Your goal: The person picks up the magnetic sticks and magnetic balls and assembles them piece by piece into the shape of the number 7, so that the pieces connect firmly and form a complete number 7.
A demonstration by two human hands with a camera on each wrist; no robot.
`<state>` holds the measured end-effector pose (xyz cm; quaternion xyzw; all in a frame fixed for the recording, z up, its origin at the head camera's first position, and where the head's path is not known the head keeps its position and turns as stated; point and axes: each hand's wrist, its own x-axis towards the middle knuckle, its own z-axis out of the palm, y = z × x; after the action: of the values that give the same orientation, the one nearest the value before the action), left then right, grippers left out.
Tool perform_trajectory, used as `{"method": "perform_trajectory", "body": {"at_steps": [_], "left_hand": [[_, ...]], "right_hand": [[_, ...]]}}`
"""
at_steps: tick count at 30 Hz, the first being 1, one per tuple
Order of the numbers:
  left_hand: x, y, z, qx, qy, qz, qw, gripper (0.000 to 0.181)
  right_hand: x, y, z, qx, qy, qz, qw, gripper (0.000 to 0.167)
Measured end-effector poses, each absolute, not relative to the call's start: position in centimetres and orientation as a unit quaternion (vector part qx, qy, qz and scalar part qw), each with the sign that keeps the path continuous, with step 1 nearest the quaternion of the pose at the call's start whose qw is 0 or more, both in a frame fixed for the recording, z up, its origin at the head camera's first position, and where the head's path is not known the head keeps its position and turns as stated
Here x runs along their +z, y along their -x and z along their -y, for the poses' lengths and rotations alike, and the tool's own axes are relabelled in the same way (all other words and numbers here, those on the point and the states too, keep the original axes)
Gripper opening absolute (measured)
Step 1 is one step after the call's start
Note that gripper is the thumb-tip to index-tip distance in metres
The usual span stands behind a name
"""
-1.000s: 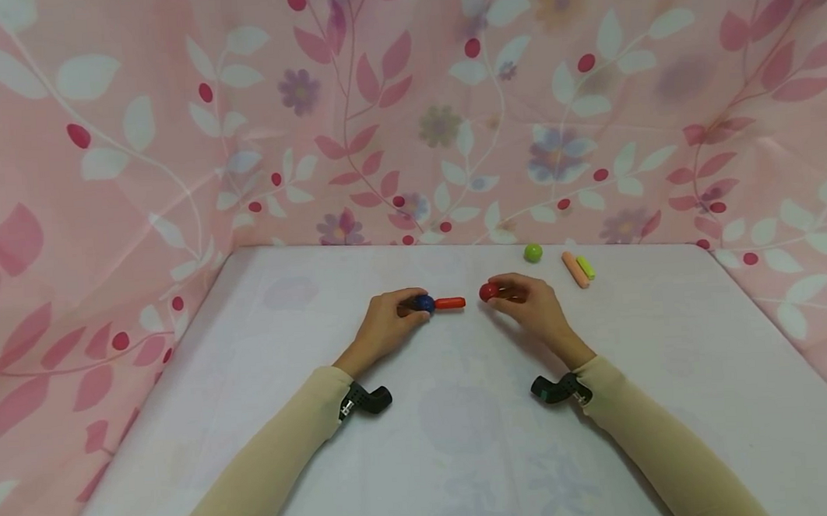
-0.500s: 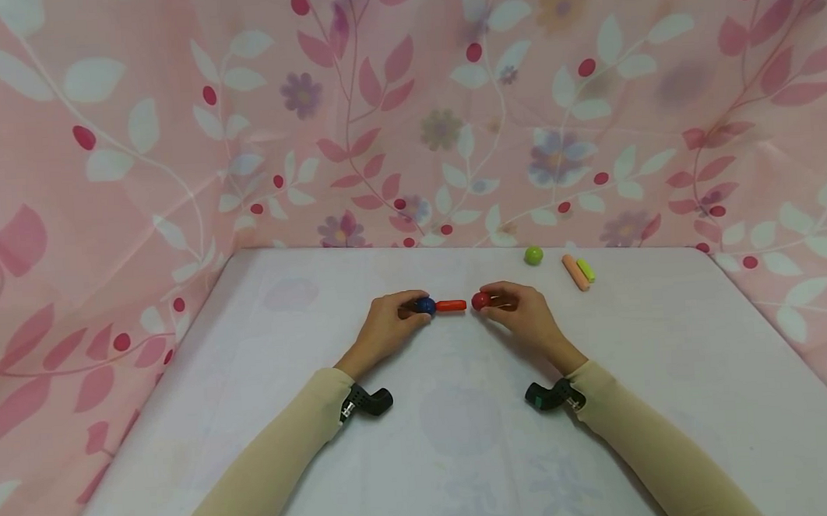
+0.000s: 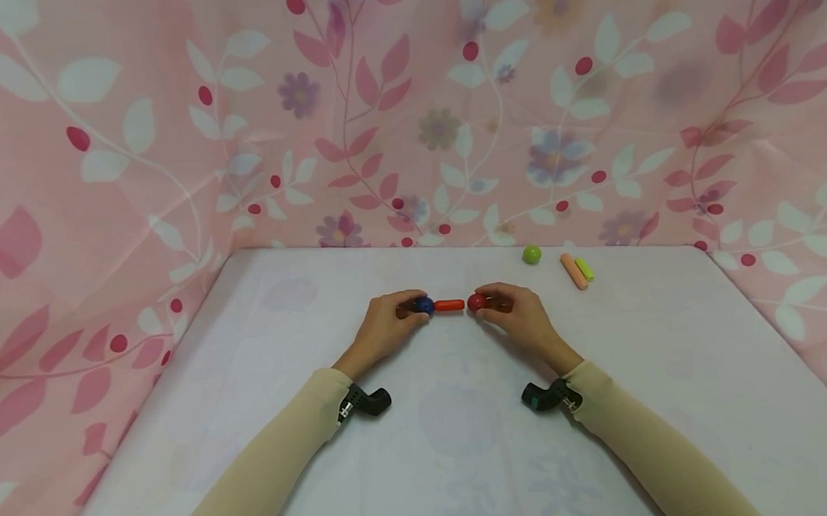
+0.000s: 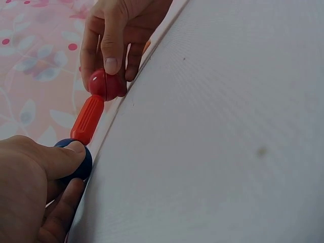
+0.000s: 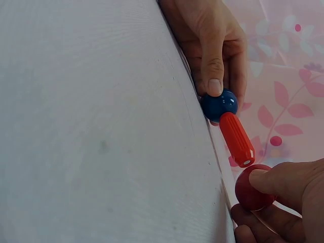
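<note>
My left hand (image 3: 384, 328) pinches a blue ball (image 5: 219, 105) between thumb and fingers. A ridged red-orange rod (image 3: 449, 305) sticks out from that ball toward the right, its inner end against the ball. From the other side, my right hand (image 3: 528, 322) pinches a red ball (image 3: 476, 302), with the thumb pressed on it in the right wrist view. The rod's free end shows a small pale tip and lies right at the red ball. Whether they touch I cannot tell; a thin gap seems to show in the head view.
Farther back on the white table (image 3: 424, 460) lie a green ball (image 3: 532, 255), an orange rod (image 3: 573, 271) and a shorter yellow-green rod (image 3: 584, 269) beside it. A pink floral curtain (image 3: 392, 119) hangs behind the table and along its sides.
My right hand has moved left with the red ball, closing most of the distance to the rod's free end. The left hand, blue ball and rod have stayed nearly still.
</note>
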<state>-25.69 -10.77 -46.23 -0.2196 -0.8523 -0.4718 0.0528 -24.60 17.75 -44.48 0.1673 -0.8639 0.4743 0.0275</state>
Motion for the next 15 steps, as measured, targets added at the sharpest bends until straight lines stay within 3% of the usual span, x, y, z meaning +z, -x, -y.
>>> {"method": "perform_trajectory", "body": {"at_steps": [15], "left_hand": [[-46.19,25.58,10.69,-0.475,0.222,0.85,0.052,0.039]], "right_hand": [[-44.22,24.35,-17.35,0.476,-0.183,0.86,0.036,0.038]]}}
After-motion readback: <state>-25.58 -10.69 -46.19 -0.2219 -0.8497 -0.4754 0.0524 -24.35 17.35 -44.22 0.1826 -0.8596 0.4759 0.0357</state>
